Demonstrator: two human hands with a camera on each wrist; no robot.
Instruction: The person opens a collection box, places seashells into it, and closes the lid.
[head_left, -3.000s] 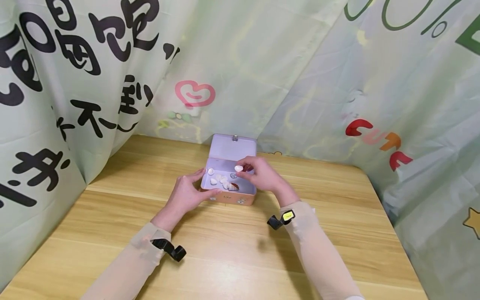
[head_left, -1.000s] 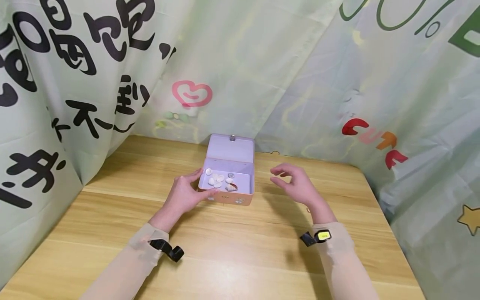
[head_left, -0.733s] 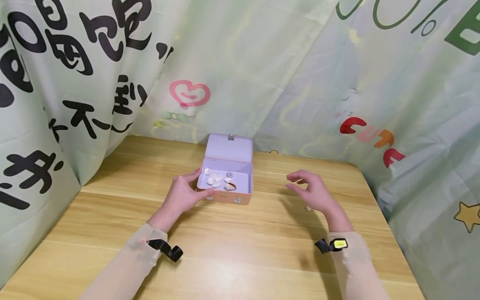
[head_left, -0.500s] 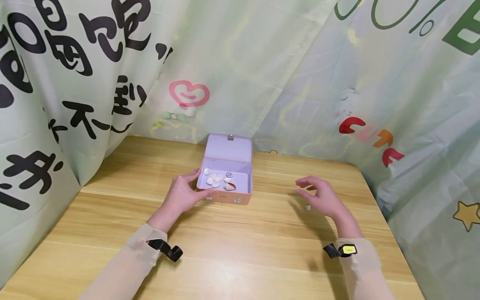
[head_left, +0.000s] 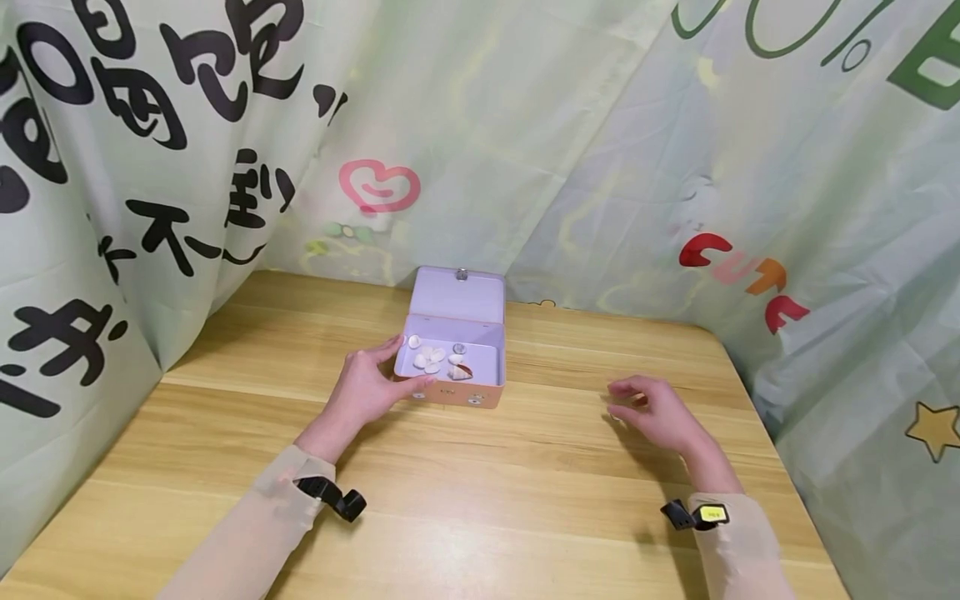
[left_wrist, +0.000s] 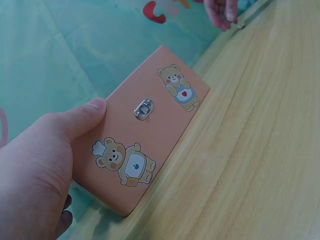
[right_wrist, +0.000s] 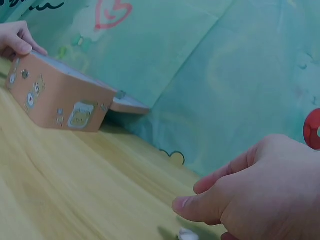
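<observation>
A small tin box, orange outside with bear pictures and lilac inside, stands with its lid raised at the back. My left hand grips its left front corner, thumb on the front rim and the other fingers round the side. Several white seashells lie inside, along with a brown-and-white shell and a small grey round piece. Well to the right, my right hand hovers low with thumb and forefinger apart. Just below its thumb a white shell rests on the table, mostly hidden in the head view.
The wooden table carries the box near its back edge. A pale printed curtain hangs right behind it and along both sides. A black wrist camera sits on the right forearm, another on the left.
My right hand held a white shell over the box, then came away with bare fingers. It has moved right and down to the shell on the table. The left hand keeps its grip.
</observation>
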